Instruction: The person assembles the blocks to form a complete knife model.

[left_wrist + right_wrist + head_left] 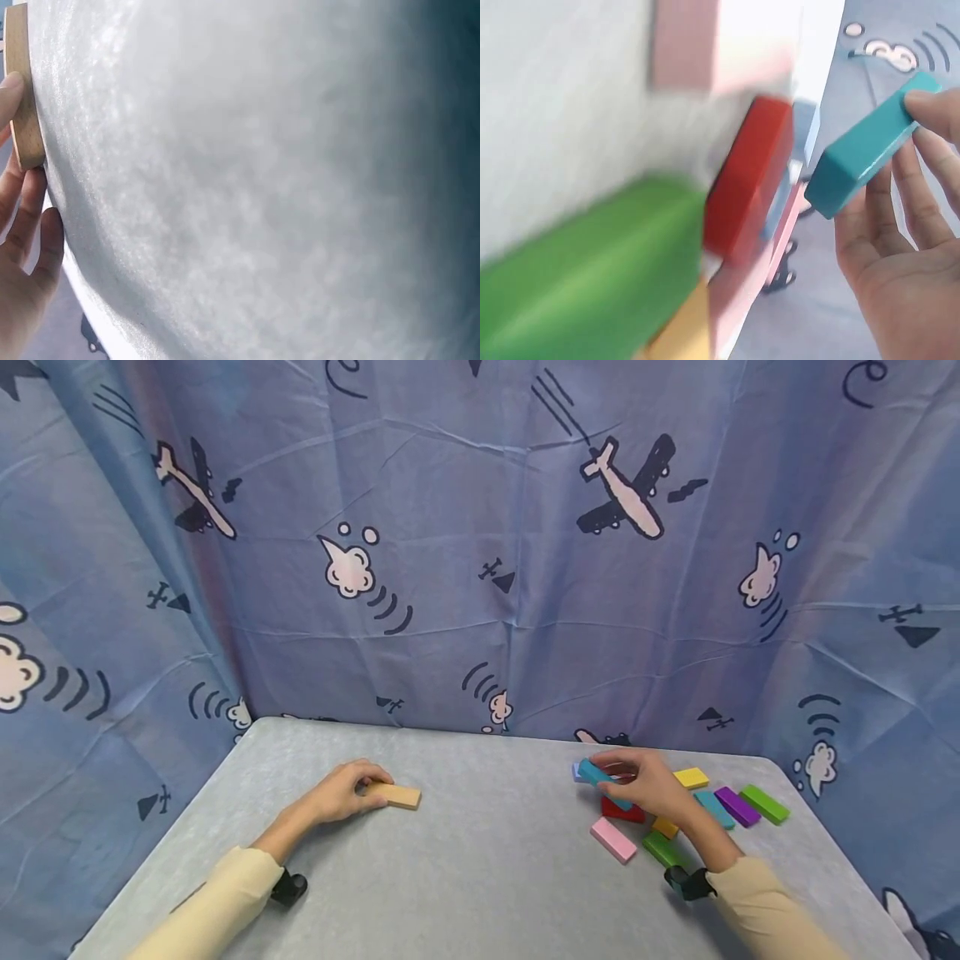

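On the left of the table, my left hand (347,792) pinches a plain wooden block (402,796) between thumb and fingers; the block (21,127) lies along the left edge of the left wrist view. At the right, my right hand (641,781) holds a teal block (603,783) tilted above a loose group of coloured blocks. The right wrist view shows the thumb on one face of this teal block (870,146) and the fingers behind it. Below lie a red block (622,810) and a light blue block (577,772), the latter partly hidden by the held one.
Around the right hand lie a pink block (613,840), green blocks (662,849), an orange block (665,827), a second teal block (714,809), a purple block (737,807) and a yellow block (692,777). A patterned curtain (450,568) hangs behind the pale table (465,877).
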Tool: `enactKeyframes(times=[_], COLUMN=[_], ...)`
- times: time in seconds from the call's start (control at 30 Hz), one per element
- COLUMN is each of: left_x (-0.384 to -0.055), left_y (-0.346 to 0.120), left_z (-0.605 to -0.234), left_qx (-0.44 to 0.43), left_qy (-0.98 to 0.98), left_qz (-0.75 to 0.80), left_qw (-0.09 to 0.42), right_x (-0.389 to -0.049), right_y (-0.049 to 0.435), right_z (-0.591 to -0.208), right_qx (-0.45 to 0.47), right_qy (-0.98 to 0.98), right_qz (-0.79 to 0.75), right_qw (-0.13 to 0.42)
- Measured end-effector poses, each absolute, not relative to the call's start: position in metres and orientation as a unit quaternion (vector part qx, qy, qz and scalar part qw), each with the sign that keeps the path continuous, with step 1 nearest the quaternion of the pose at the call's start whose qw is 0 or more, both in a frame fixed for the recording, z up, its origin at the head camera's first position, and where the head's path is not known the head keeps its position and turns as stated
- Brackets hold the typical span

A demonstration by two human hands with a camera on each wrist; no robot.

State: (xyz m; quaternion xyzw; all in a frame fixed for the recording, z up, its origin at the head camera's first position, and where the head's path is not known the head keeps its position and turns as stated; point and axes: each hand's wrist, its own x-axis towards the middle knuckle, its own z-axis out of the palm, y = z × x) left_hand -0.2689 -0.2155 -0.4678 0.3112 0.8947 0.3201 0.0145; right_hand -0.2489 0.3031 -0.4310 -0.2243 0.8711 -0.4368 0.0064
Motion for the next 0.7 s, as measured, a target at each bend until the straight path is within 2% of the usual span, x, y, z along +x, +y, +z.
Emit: enactKeyframes(times=[0.37, 0.7], left_x=[-0.265, -0.266], left_y=[-0.214, -0.214], left_z=[-0.463, -0.462], left_qx=[0.315, 0.321], left_qy=[0.894, 0.892], left_qz=[0.32, 0.318], left_qw=[0.007, 0.01], right_x=[-0.264, -0.275], right_y=[0.238, 0.176], right_z=[-0.437, -0.448], right_qx=[-0.263, -0.314], right_qy=[0.853, 0.837], right_qz=[-0.447, -0.444], right_qw=[0.058, 0.059])
